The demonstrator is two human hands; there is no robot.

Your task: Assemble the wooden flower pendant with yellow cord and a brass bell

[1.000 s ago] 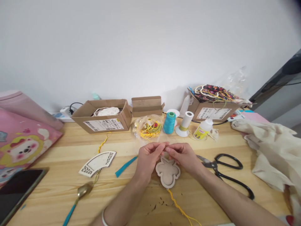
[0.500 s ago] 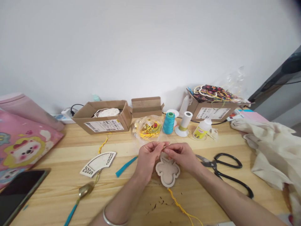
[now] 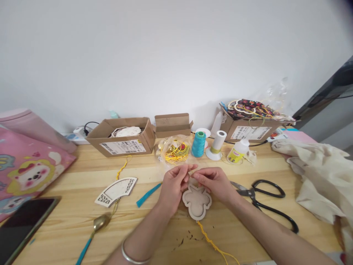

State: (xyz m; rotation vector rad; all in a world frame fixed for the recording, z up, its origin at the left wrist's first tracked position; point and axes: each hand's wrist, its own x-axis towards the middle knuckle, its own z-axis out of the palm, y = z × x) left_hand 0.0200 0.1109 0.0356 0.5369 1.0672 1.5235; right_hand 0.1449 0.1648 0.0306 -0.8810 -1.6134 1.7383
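My left hand [image 3: 174,184] and my right hand [image 3: 211,181] meet over the middle of the table, fingertips close together. Between them runs a short stretch of thin yellowish cord [image 3: 194,170], pinched by both. Just below the fingers lies a pale wooden pendant [image 3: 197,204] with a wavy rim and a flower-like recess. Its top edge is partly covered by my fingers. From its lower end a knotted yellow cord [image 3: 209,240] trails towards me. Whether the thin cord passes through the pendant's top hole, I cannot make out.
Black-handled scissors [image 3: 252,193] lie open at right, near cream cloth [image 3: 314,173]. A blue tassel [image 3: 148,195], a fan-shaped wooden pendant [image 3: 117,191] and a phone [image 3: 24,224] lie left. Behind stand teal thread [image 3: 198,144], a white spool [image 3: 217,144], a glue bottle [image 3: 237,151] and cardboard boxes [image 3: 121,138].
My left fingertips have shifted slightly and loosened from their tight pinch, with the forefinger now reaching out along the cord. My right hand and the pendant are almost unmoved.
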